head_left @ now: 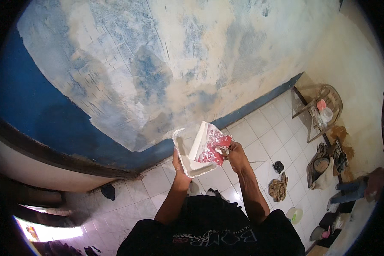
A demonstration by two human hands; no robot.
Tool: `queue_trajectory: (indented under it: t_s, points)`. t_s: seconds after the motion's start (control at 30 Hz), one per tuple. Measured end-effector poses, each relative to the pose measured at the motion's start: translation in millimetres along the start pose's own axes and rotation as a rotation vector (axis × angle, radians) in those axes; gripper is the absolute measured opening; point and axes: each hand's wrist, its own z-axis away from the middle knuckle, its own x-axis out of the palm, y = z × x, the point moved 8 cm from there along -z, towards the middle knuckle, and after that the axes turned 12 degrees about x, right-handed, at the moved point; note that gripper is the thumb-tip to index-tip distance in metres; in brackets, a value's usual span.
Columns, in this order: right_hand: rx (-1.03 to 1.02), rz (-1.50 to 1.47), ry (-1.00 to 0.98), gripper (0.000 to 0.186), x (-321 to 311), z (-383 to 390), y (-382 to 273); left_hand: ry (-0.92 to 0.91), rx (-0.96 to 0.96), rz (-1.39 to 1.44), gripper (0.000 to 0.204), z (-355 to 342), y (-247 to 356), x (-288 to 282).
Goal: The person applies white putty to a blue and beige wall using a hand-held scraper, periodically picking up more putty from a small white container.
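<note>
Chair [331,94] and brown cloth [278,189] rest right of the tray [184,146] gripped by the left hand [178,165], right hand [237,156] holding a red scraper [212,148], tiled floor [146,185] below, patchy wall [192,64] beyond.

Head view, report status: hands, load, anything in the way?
Left hand holding white tray. Right hand gripping red, white-smeared spreader, blade over tray. Brown cloth on floor, right, away from both hands.
</note>
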Motion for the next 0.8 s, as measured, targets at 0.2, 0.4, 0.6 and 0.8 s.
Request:
queue_trajectory:
  t_s: [0.2,0.4,0.6,0.8]
  points:
    - [-0.011,-0.119,-0.1,0.014,22,-4,4,-0.09,0.136,-0.025,0.069,10,32,33]
    - [0.018,-0.22,-0.182,0.019,59,-5,-16,0.032,0.189,0.074,0.067,16,68,4]
    - [0.022,-0.254,-0.168,0.022,100,-8,-20,0.025,0.265,-0.02,0.067,16,116,6]
    - [0.001,-0.476,-0.247,0.025,158,-12,-30,0.052,0.175,0.075,0.066,10,161,-10]
